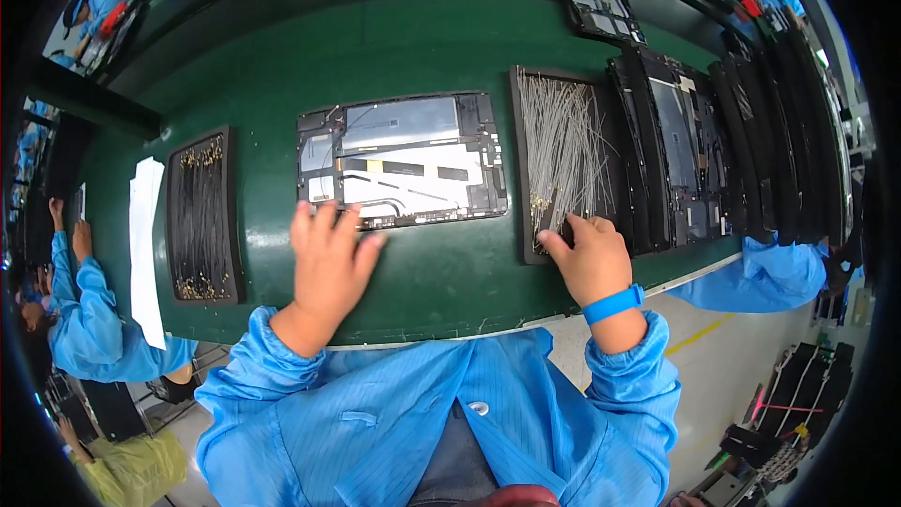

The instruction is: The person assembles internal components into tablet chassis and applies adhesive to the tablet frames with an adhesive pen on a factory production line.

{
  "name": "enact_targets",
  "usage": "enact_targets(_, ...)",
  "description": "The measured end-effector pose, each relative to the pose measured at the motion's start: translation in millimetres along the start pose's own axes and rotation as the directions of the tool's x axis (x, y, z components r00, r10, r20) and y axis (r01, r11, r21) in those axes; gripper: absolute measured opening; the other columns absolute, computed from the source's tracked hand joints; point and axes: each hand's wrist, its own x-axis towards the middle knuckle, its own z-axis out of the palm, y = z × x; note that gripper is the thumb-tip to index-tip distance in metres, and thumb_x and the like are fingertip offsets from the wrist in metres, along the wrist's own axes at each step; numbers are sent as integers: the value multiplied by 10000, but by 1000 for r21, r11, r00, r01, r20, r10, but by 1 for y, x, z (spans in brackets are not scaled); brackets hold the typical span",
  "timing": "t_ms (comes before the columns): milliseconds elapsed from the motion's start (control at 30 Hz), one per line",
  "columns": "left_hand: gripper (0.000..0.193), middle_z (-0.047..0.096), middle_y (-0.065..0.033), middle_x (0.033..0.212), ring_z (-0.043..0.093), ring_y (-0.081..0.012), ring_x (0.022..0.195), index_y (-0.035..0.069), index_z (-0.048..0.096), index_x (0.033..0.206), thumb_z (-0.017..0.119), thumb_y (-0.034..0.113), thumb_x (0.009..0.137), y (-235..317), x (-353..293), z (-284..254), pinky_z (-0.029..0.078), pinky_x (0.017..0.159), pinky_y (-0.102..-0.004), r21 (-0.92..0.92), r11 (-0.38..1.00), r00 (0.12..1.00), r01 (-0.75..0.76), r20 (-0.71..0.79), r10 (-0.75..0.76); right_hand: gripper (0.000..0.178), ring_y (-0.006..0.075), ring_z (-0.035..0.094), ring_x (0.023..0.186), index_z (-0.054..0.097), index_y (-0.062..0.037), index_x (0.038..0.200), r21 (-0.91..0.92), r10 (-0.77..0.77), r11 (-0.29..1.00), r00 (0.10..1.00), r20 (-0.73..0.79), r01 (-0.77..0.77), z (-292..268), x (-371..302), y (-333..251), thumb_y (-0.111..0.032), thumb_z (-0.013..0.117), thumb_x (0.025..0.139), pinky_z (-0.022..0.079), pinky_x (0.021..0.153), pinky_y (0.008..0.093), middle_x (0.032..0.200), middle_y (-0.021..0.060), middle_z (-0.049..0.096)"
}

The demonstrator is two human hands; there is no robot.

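An opened tablet-like device (404,164) lies on the green bench, its silver plates, black cables and circuit boards exposed. My left hand (328,258) is open, with spread fingertips at the device's near left edge. To the right, a dark foam tray (516,131) holds a tangled heap of thin grey cables (563,131) with small gold-coloured ends. Over the near end of that tray is my right hand (596,258), its thumb and index finger apart among the cable ends. No cable shows lifted in it. A blue band (613,303) circles my right wrist.
Left of the device, another foam tray (235,216) holds black cables (200,216) with gold-coloured ends, beside white paper (145,244). More opened devices (685,150) stand in a dark row at right. One device (596,0) rests at the back. A co-worker (94,319) sits at left.
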Motion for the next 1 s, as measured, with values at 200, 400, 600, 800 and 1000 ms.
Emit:
enact_targets(200, 325, 464, -151, 1019, 373, -409, 975, 148, 569, 972, 616, 261, 671, 1, 10, 16, 264, 872, -501, 52, 995, 995, -91, 48, 88, 312, 305, 545, 761, 589, -44, 911, -46, 15, 999, 1000, -4, -15, 9, -3, 9, -283, 580, 712, 444, 681, 359, 824, 175, 564)
enact_targets(400, 306, 474, -149, 1016, 378, -416, 978, 137, 581, 946, 618, 261, 670, -3, 9, 14, 265, 876, -496, 51, 996, 998, -67, 15, 67, 211, 303, 562, 725, 585, -52, 903, 162, 150, 977, 986, -70, -137, 15, 8, 18, -150, 514, 729, 448, 652, 355, 757, 193, 567)
enact_targets(600, 293, 477, -147, 1013, 379, -413, 974, 116, 581, 942, 620, 219, 671, -8, 8, 12, 283, 870, -484, 52, 997, 998, -58, 16, 57, 221, 277, 551, 727, 559, -40, 951, 401, 306, 904, 882, -358, -151, -7, -15, 7, -87, 509, 742, 440, 661, 321, 818, 166, 559)
enact_targets(800, 278, 470, -163, 1014, 375, -416, 978, 101, 573, 942, 612, 196, 684, -22, 6, 4, 295, 858, -490, 98, 991, 995, -86, 52, 81, 209, 171, 537, 753, 553, -1, 952, 648, 456, 750, 815, -357, -136, -1, -25, 14, -83, 523, 762, 423, 692, 262, 856, 118, 562)
enact_targets(1000, 403, 424, -180, 1094, 337, -444, 1037, 69, 497, 1031, 641, 163, 667, 11, 8, -12, 298, 858, -502, -148, 963, 970, -224, 60, 235, 187, 78, 482, 714, 528, 1, 971, 855, 580, 518, 728, -365, 16, -11, -35, -1, -38, 500, 790, 404, 639, 193, 826, 54, 536)
